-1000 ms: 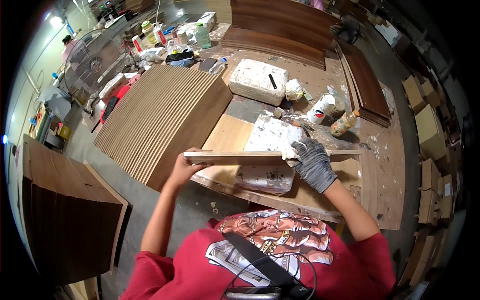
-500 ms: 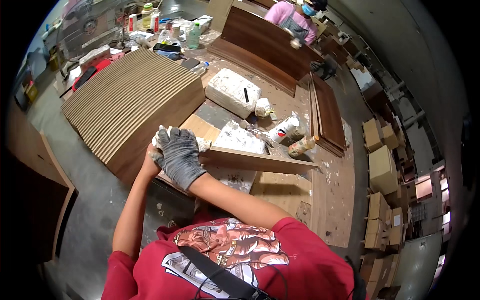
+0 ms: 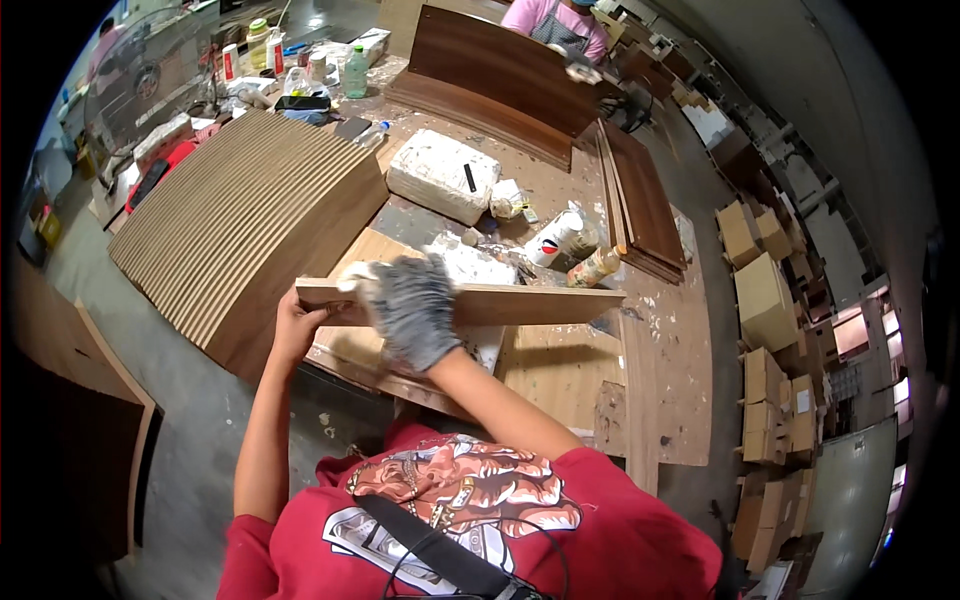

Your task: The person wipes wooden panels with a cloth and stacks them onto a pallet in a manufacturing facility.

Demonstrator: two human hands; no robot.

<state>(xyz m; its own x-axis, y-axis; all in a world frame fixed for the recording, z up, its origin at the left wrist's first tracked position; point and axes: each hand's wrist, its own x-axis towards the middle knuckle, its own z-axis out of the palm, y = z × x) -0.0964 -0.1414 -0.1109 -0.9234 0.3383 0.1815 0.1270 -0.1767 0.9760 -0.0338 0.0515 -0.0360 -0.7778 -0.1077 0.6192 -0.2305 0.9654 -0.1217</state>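
A long wooden board (image 3: 540, 306) stands on its long edge across the near side of the workbench, with its pale narrow edge up. My bare left hand (image 3: 296, 328) grips the board's left end, thumb on the near face. My right hand (image 3: 412, 312), in a grey knit glove and smeared by motion, is closed over a white wad of cloth (image 3: 358, 275) pressed on the board's upper edge. Just left of the board is a big stack of boards (image 3: 250, 210) with their edges up. A white wrapped block (image 3: 443, 176) lies beyond my right hand.
Behind the board stand a white can (image 3: 556, 238) and a bottle (image 3: 595, 267). Dark brown panels (image 3: 640, 200) lean at the right, and larger ones (image 3: 490, 75) stand at the back near a person in pink (image 3: 560, 25). A curved panel (image 3: 85, 370) stands at the left.
My right hand has slid rightward along the board's edge with the cloth, away from the left end. The board's left end and my left hand now show more plainly.
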